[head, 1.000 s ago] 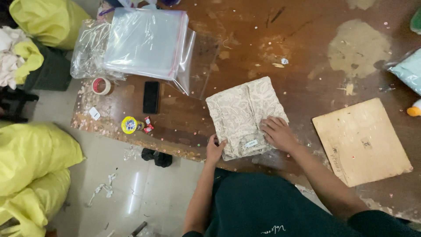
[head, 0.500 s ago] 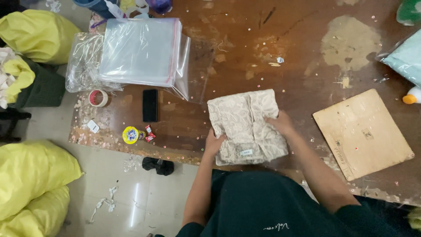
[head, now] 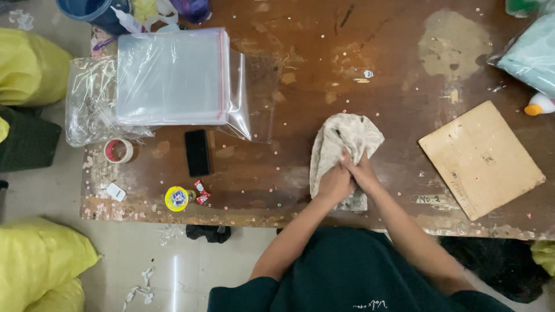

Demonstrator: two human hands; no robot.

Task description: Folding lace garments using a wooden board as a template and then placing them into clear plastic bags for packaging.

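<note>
One cloth (head: pixel 344 144), pale and patterned, bunched into a narrow fold on the brown table (head: pixel 300 69), near its front edge, between the phone and the board.
Two hands on it, side by side and touching: left hand (head: pixel 335 184) closed over the cloth's lower middle; right hand (head: pixel 362 172) just beside it, fingers curled into the same fold. Both grip the cloth.
One stack of clear plastic bags (head: pixel 170 78), red strip along one edge, at the table's far left, lying on one larger crumpled clear bag (head: pixel 92 110).
One black phone (head: pixel 198 152), flat, in front of the stack.
One roll of tape (head: pixel 118 151), left of the phone.
One small yellow round tub (head: pixel 176 198) at the front edge, with one red wrapper (head: pixel 202 192) touching it.
One tan board (head: pixel 481 158), square, lying askew, well apart to the right of the cloth.
Three yellow sacks on the floor at left: one (head: pixel 32 63) above, two (head: pixel 40 260) below.
</note>
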